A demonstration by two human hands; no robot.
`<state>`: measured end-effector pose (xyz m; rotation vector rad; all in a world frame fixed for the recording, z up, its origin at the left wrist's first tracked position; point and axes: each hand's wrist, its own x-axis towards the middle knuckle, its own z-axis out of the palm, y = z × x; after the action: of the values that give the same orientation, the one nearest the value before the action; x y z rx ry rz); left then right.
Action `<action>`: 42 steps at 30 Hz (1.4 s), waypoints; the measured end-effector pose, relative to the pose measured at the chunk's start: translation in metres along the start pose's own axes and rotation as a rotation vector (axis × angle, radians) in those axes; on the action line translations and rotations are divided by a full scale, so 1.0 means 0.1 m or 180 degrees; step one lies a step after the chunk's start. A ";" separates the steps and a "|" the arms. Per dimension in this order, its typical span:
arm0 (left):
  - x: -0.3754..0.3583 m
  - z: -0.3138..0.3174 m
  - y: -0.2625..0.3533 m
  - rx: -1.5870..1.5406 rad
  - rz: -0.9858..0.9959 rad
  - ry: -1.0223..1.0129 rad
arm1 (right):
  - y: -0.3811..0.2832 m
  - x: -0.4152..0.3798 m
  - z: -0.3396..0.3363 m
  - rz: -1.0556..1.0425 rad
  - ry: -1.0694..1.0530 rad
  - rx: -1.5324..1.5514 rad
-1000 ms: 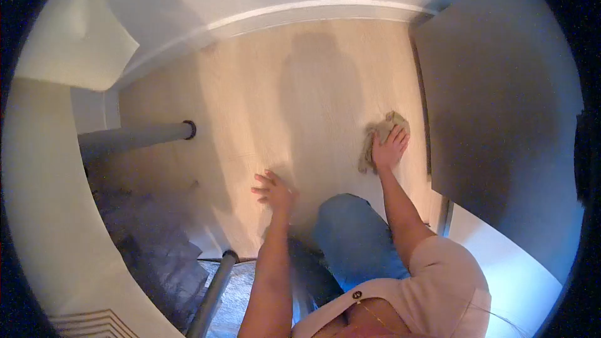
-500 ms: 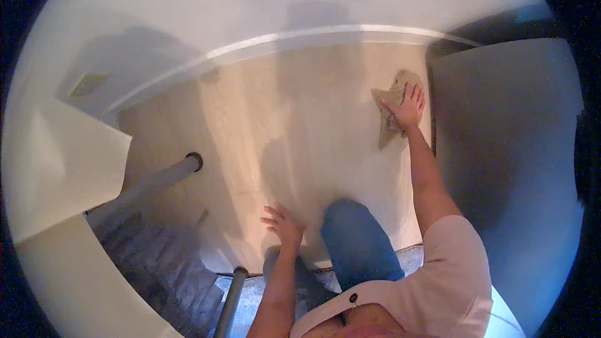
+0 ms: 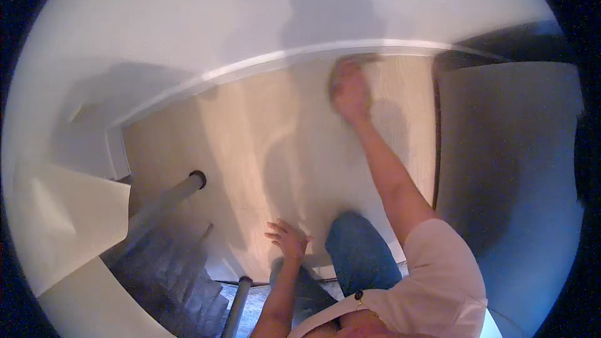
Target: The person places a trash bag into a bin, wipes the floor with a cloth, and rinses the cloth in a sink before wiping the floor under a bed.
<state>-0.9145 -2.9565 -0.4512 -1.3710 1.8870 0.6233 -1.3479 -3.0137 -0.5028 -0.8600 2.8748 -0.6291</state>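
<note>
Far out on the pale wooden floor (image 3: 244, 144), close to the baseboard, my right hand (image 3: 353, 95) presses down on a tan cloth (image 3: 359, 60). Motion smears both, and most of the cloth is hidden under the hand, with an edge showing beyond the fingers. My left hand (image 3: 288, 239) rests on the floor near my knees, its fingers spread and nothing in it.
A white wall with a baseboard (image 3: 269, 57) bounds the floor ahead. At right stands a large dark grey panel (image 3: 501, 163). Left of me are grey table legs (image 3: 169, 197), a pale tabletop-like edge (image 3: 81, 225) and dark crumpled fabric (image 3: 169, 275).
My right hand has swept the cloth leftward, from beside the grey panel to near the middle of the baseboard. The view has tilted slightly; my left hand stays on the floor.
</note>
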 end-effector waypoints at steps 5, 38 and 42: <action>0.16 -0.12 0.16 0.0085 0.0570 0.1100 | -0.40 -0.81 0.02 -0.1056 -0.1028 0.1820; 2.74 -2.18 1.05 -0.0218 0.0937 0.3823 | -0.08 -0.82 0.04 0.0079 0.0189 -0.1185; 1.08 -1.08 1.30 -0.0635 0.2838 0.1984 | 0.02 -0.93 -0.08 0.0014 0.0266 -0.1058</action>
<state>-1.0861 -3.0587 -0.4704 -0.8120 3.0471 0.8792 -1.2719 -2.9591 -0.5000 -0.8808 3.1088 -0.1900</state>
